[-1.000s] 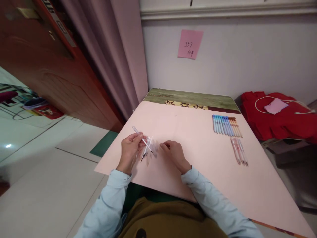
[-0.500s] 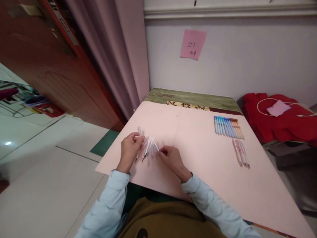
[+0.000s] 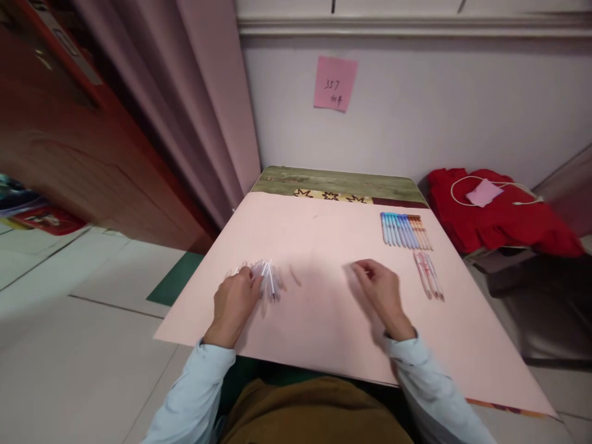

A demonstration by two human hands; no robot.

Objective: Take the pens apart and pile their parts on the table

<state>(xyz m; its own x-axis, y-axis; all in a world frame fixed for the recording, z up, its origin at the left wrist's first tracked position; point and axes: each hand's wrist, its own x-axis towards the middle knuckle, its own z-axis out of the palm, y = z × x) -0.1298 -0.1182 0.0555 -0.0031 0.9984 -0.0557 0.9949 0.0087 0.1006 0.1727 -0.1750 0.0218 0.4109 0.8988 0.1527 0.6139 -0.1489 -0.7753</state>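
Observation:
A loose pile of clear pen barrels and white pen refills [image 3: 269,280] lies on the left of the pink-covered table. My left hand [image 3: 235,302] is closed at the pile's left side, its fingertips down among the parts; what they grip is hidden. My right hand [image 3: 379,293] is raised over the table between the pile and the sorted pens, thumb and fingers pinched. A pale, motion-blurred tip sticks out of the pinch to the left, seemingly the white pen refill. To the right, a row of blue, purple and orange pens [image 3: 407,231] lies above several pink pens [image 3: 428,275].
Pink sheet [image 3: 324,345] covers the table, with its green patterned back edge [image 3: 337,179] showing. A pink note [image 3: 335,84] is stuck to the wall. Red cloth [image 3: 504,228] with a white cable lies beyond the right edge. A curtain and brown door stand left.
My right hand has moved right, away from the pile, still pinched. My left hand has lowered onto the pile; the upright clear barrel at its fingers no longer shows. The view has shifted right.

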